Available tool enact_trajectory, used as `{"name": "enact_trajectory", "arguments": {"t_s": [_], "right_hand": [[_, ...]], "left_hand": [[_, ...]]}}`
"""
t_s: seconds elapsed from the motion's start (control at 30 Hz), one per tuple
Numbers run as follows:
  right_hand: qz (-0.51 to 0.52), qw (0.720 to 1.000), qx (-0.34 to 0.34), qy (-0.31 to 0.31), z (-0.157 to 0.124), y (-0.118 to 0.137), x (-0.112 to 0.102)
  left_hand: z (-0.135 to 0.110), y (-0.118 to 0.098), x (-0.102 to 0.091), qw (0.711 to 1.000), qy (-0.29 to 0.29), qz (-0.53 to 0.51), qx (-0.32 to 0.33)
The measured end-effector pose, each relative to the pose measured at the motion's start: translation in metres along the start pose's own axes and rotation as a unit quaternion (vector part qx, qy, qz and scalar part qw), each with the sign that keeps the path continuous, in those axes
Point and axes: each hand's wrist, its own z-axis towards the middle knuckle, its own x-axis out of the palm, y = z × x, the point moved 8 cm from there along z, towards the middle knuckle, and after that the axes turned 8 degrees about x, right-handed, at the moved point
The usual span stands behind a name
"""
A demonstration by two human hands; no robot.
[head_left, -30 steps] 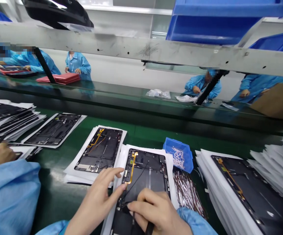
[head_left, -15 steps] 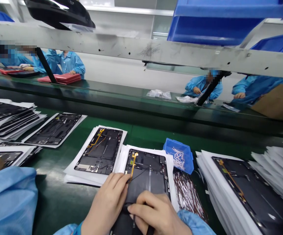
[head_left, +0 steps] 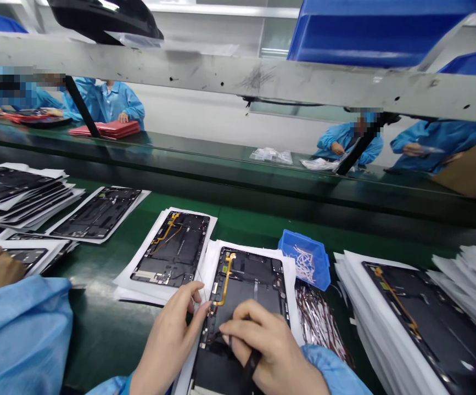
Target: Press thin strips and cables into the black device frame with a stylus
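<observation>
A black tablet back panel (head_left: 250, 285) with a yellow flex cable lies on white paper right in front of me. My left hand (head_left: 167, 343) rests on the panel's left edge, fingers partly stretched, index tip on the edge. My right hand (head_left: 273, 356) is closed round a thin black tool (head_left: 248, 367), its tip pressed on the panel near a thin black wire. A second panel (head_left: 172, 249) lies just to the left on its own paper sheets.
A small blue bin (head_left: 306, 263) of small white parts and a pile of brown wires (head_left: 318, 323) lie right of the panel. Stacks of panels on paper stand at right (head_left: 410, 323) and far left (head_left: 11, 189). A co-worker's blue sleeve (head_left: 19, 334) is at left. Other people work beyond the conveyor.
My left hand slid back to the panel's left edge and its fingers spread a little. My right hand shifted slightly on the tool. The co-worker's hand at left moved back onto a panel.
</observation>
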Motion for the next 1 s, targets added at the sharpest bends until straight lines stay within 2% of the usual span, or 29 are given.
{"name": "enact_trajectory", "arguments": {"t_s": [0.07, 0.13, 0.27, 0.37, 0.47, 0.6, 1.0], "right_hand": [[0.036, 0.997, 0.062, 0.009, 0.007, -0.011, -0.001], [0.072, 0.992, 0.099, 0.010, 0.013, -0.020, -0.002], [0.106, 0.987, 0.123, 0.000, 0.020, -0.033, -0.001], [0.108, 0.986, 0.126, 0.001, 0.021, -0.037, 0.003], [0.107, 0.986, 0.131, 0.005, 0.020, -0.039, 0.006], [0.110, 0.985, 0.130, 0.003, 0.021, -0.039, 0.006], [0.114, 0.983, 0.142, 0.003, 0.021, -0.042, 0.008]], "left_hand": [[-0.006, -0.006, -0.008, 0.999, 0.005, -0.013, 0.044], [-0.015, -0.019, -0.014, 0.992, 0.024, -0.010, 0.126], [-0.037, -0.043, -0.017, 0.953, 0.066, 0.066, 0.287], [-0.044, -0.054, -0.018, 0.923, 0.058, 0.145, 0.352], [-0.042, -0.060, -0.019, 0.905, 0.065, 0.200, 0.369], [-0.038, -0.067, -0.020, 0.892, 0.082, 0.219, 0.387], [-0.035, -0.067, -0.017, 0.889, 0.083, 0.227, 0.390]]}}
